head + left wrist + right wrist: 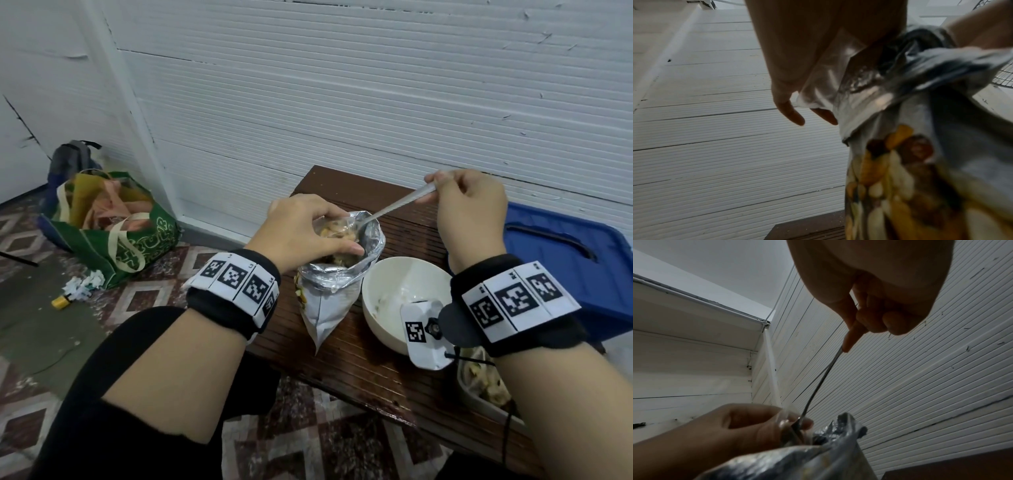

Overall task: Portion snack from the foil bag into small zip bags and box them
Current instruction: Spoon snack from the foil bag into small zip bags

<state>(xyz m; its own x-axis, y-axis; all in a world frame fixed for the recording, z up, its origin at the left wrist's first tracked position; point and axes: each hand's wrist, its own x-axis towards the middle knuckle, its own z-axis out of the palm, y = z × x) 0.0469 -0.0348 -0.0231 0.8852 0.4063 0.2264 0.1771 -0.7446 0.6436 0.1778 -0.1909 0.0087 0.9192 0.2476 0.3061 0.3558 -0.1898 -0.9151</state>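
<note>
A silver foil bag (337, 284) printed with nuts stands open on the dark wooden table (373, 373). My left hand (308, 231) holds a small clear zip bag (337, 229) with some snack in it at the foil bag's mouth. In the left wrist view the clear zip bag (824, 81) hangs under my fingers beside the foil bag (931, 146). My right hand (469, 205) pinches the handle of a metal spoon (394, 207), whose bowl dips into the zip bag. From the right wrist the spoon (818, 386) runs down to my left hand (748, 426).
An empty white bowl (400, 298) stands right of the foil bag. A tray with filled bags (483, 383) lies near the table's right front. A blue plastic box lid (561, 253) sits beyond my right wrist. A green shopping bag (113, 226) stands on the floor.
</note>
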